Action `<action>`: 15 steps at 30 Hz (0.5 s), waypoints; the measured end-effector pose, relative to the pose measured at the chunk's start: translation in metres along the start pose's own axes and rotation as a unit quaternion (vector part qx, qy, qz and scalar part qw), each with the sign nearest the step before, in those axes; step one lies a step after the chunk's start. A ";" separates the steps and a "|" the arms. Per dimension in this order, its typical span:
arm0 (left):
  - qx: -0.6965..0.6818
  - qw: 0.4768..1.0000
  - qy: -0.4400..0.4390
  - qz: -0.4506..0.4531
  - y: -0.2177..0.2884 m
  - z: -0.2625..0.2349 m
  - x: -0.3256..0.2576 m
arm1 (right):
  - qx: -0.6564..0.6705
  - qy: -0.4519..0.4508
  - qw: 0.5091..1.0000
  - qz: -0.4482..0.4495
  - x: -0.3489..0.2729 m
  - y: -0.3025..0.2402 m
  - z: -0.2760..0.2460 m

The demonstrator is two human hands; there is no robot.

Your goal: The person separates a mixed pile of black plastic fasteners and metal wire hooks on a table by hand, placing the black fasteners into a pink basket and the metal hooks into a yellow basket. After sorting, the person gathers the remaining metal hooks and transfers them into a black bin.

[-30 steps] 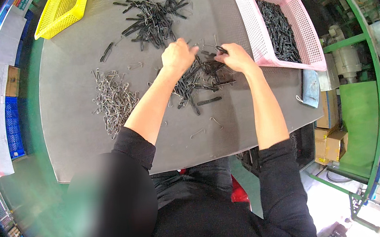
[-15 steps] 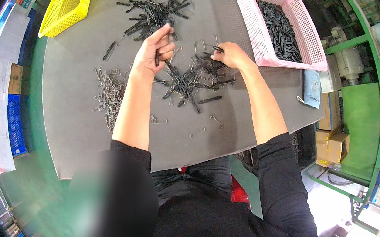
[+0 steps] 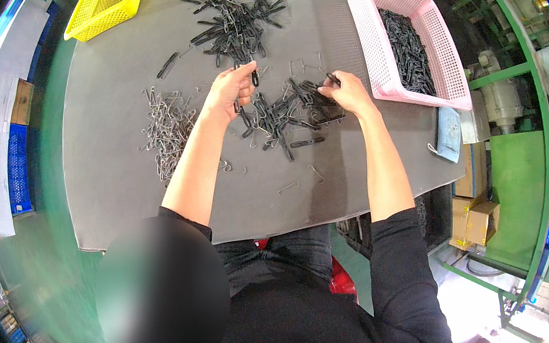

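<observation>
My left hand is closed around black peg-like clips; one clip sticks out at the fingertips and another shows below the palm. It is at the near edge of the far pile of black clips, several of which have wire hooks. My right hand pinches a dark clip between thumb and fingers, with a thin wire rising from it. Between and below the hands spreads a second heap of black clips and wires. Left of my left forearm lies a pile of bare wire hooks.
A pink basket holding many black pieces stands at the right, a yellow basket at the far left. A blue face mask lies at the table's right edge. Two loose wire hooks rest on the grey table.
My left hand has come slightly nearer to me, and its raised, blurred fingers are now steady around the clips. The right hand keeps its pinch in nearly the same place. The view has shifted slightly.
</observation>
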State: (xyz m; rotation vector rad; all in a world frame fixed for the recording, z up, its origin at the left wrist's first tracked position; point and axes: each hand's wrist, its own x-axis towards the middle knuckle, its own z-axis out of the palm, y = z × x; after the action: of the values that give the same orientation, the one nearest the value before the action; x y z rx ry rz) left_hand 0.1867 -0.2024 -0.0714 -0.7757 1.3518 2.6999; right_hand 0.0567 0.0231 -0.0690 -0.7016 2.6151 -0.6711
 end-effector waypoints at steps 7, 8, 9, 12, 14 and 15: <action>0.097 0.995 0.011 -0.013 -0.011 0.013 -0.009 | -0.203 -0.052 0.978 -0.016 0.003 -0.037 -0.007; 0.104 0.994 0.014 -0.014 -0.012 0.014 -0.010 | -0.204 -0.042 0.978 -0.023 0.001 -0.035 -0.006; 0.109 0.994 0.028 -0.015 -0.012 0.014 -0.010 | -0.205 -0.032 0.978 -0.030 -0.001 -0.034 -0.005; 0.118 0.991 0.058 -0.020 -0.013 0.013 -0.012 | -0.217 -0.083 0.973 -0.017 -0.002 -0.038 -0.006; 0.115 0.991 0.059 -0.021 -0.014 0.011 -0.012 | -0.186 -0.090 0.978 -0.015 -0.004 -0.040 -0.011; 0.115 0.992 0.056 -0.023 -0.013 0.011 -0.014 | -0.170 -0.092 0.981 -0.014 -0.004 -0.039 -0.012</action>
State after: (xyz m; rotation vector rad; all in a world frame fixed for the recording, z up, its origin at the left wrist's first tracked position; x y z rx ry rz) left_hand 0.1971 -0.1835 -0.0696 -0.9331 1.6115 2.4406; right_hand 0.0690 -0.0005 -0.0375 -0.8530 2.5733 -0.1533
